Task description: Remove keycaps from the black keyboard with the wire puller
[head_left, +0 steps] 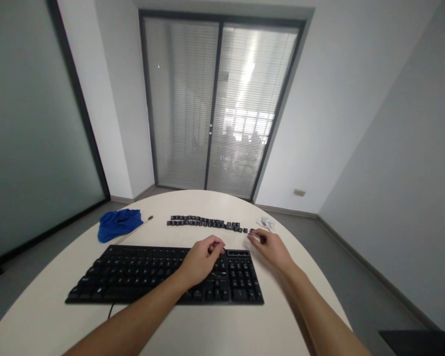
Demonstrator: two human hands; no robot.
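A black keyboard point(133, 267) lies on the round table, with keys in place over most of it. Over its upper right part is my left hand point(202, 259), fingers curled together; whatever they hold, if anything, is hidden. My right hand point(272, 249) rests beyond the keyboard's right corner, fingertips pinched at the right end of a line of loose black keycaps point(196, 221). Something small and dark shows between those fingers, too small to name. The keycaps form two uneven rows behind the keyboard.
A blue cloth point(119, 225) lies at the left, beside a thin stick with a dark tip point(150, 217). Crumpled white material point(267, 222) sits behind my right hand. The table's point(207, 198) curved edge runs around the back, and a cable point(111, 310) leaves the keyboard's front.
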